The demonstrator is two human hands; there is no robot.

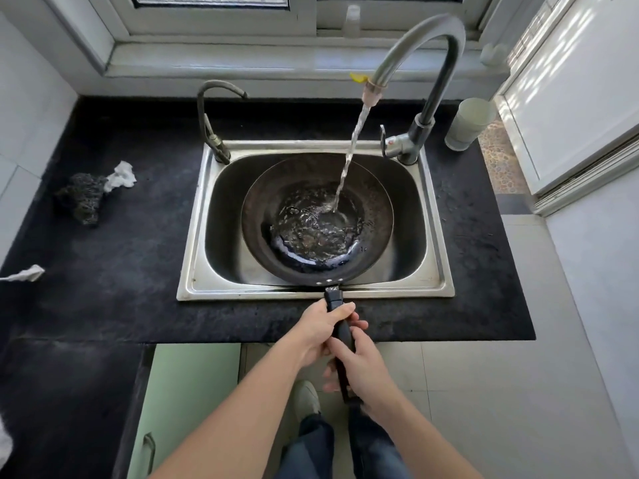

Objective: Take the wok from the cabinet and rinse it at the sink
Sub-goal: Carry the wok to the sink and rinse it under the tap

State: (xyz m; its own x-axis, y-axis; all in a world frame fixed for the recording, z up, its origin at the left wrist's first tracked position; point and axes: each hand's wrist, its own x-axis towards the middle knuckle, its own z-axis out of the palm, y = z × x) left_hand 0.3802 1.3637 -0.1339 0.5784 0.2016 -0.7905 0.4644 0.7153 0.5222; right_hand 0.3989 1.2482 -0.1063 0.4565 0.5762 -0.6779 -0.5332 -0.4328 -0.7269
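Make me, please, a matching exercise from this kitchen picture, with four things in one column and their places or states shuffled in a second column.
Things
1. wok
2. scouring pad
3. cup
4. left hand

Places or states
A. on the counter, right of the tall faucet
B. in the sink, under running water
C. gripping the handle
D. on the counter, left of the sink

Pairs: 1-B, 2-D, 3-A, 4-C.

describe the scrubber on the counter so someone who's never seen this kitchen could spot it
Find the steel sink sunk in the black countertop and look left across the counter. The scrubber is the dark, coarse lump lying there, beside a crumpled white paper. It is the only dark lump; the other loose bits on that side are white.
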